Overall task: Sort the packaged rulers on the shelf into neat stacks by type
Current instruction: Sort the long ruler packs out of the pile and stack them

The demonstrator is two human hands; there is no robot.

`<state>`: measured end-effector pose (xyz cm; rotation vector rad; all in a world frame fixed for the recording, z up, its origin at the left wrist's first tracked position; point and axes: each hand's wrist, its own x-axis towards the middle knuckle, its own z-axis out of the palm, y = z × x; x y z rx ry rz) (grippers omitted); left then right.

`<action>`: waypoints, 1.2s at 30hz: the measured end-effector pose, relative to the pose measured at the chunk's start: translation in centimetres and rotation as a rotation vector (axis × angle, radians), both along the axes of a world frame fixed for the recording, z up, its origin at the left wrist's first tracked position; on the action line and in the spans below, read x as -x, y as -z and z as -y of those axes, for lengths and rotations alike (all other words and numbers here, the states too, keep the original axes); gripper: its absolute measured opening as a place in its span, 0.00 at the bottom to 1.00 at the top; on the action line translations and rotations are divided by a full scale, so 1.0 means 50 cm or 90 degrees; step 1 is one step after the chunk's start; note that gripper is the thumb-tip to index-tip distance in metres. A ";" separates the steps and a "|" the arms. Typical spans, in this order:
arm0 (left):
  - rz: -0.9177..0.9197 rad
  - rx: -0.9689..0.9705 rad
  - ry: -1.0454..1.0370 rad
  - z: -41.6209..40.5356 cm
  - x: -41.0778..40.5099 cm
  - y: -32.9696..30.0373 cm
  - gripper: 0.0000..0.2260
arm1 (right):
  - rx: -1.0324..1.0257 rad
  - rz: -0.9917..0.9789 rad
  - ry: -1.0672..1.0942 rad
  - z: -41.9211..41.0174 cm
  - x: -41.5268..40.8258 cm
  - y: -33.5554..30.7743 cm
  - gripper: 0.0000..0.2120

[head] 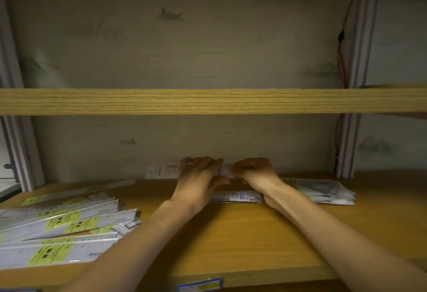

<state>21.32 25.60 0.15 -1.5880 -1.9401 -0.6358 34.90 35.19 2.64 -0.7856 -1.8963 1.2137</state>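
Both hands, left (198, 176) and right (253, 172), curl fingers round a white pack (161, 171) at frame centre, apparently squaring it; yellow-label rulers (69, 229) lie unsorted lower left.

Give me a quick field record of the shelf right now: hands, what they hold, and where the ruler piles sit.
left hand: fingers curled over a white ruler pack at the back of the shelf
right hand: pinches the same pack's right end
pack state: stands on its long edge by the back wall
short ruler stack: lies flat under the wrists
yellow-label rulers: loose, fanned pile at left, not squared
right pile: white packs, roughly stacked
shelf board: wood
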 end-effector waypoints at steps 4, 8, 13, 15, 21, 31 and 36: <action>-0.003 0.000 0.006 0.001 -0.007 -0.002 0.25 | 0.002 -0.022 0.029 -0.001 0.001 0.002 0.09; -0.003 -0.012 -0.002 0.013 0.005 -0.003 0.25 | 0.010 0.017 0.121 -0.034 0.004 0.005 0.13; 0.016 -0.039 -0.039 0.042 0.039 0.002 0.17 | 0.049 0.064 0.235 -0.081 -0.017 0.037 0.07; 0.027 -0.042 -0.055 0.051 0.050 0.006 0.16 | 0.010 0.095 0.263 -0.081 -0.024 0.045 0.05; 0.044 -0.041 -0.072 0.069 0.057 0.016 0.13 | -0.076 0.202 0.264 -0.065 -0.034 0.060 0.03; 0.062 -0.036 -0.087 0.075 0.042 0.017 0.13 | -0.422 0.393 0.263 -0.045 -0.052 0.077 0.11; 0.112 -0.064 -0.091 0.065 0.022 0.014 0.12 | -0.445 0.288 0.239 -0.035 -0.067 0.068 0.11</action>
